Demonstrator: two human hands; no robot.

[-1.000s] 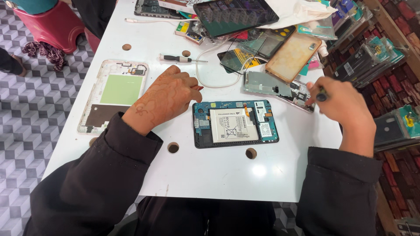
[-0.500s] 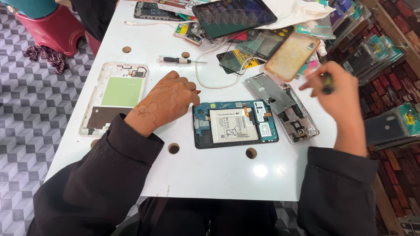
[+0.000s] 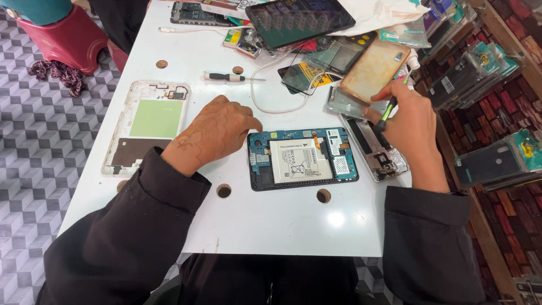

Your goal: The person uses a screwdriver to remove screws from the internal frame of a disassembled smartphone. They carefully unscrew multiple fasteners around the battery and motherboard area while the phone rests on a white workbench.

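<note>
An opened small tablet [image 3: 302, 159] lies face down on the white table [image 3: 271, 226], its blue board and white battery exposed. My left hand [image 3: 217, 133] rests flat on the table, fingertips touching the tablet's left edge. My right hand [image 3: 407, 125] is to the right of the tablet, closed around a green and black screwdriver [image 3: 387, 112] that points down toward a silver phone frame [image 3: 375, 149]. The tablet's white back cover [image 3: 148, 125], with a green patch inside, lies left of my left hand.
A second screwdriver [image 3: 231, 77] and a white cable [image 3: 271, 101] lie behind the tablet. Further back are a dark tablet screen [image 3: 299, 20], a tan phone case [image 3: 375, 70] and loose parts. Packaged cases [image 3: 480, 68] fill shelves at right. A red stool [image 3: 62, 39] stands at left.
My right hand lifted the screwdriver off the phone frame, rose, then came back toward the left near the frame's top. The left hand stayed on the tablet's edge.
</note>
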